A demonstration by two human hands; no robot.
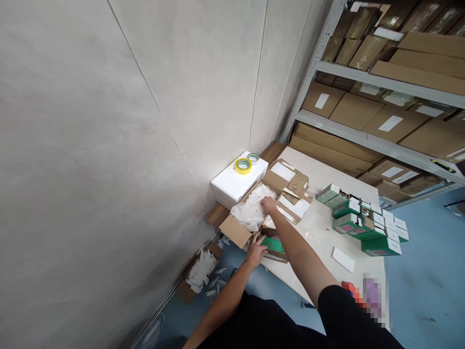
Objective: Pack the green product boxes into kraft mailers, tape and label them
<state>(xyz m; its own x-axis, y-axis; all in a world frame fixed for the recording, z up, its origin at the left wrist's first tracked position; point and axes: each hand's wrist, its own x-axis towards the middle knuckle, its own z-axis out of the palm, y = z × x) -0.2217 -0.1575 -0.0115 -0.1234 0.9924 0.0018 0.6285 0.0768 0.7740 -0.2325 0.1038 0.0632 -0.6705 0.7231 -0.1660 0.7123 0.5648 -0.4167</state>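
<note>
My right hand [269, 205] reaches over a cardboard box heaped with crumpled white packing paper [250, 209], its fingers closed on some of that paper. Nearer my body stands a small open cardboard box [279, 257] with a green box [272, 244] inside. My left hand [255, 251] grips the left edge of this small box, fingers bent over the rim beside the green box. An open brown flap [235, 231] sticks out to the left of the paper. Flattened cardboard pieces with white labels [296, 206] lie just right of my right hand.
A white box [227, 186] against the wall carries a yellow tape roll [243, 166] and another roll [253, 157]. Several green-and-white boxes [381, 246] stand on the white table [323, 242]. Below, a carton of white scraps [201, 269] sits on the floor. Shelves of cartons [356, 109] rise behind.
</note>
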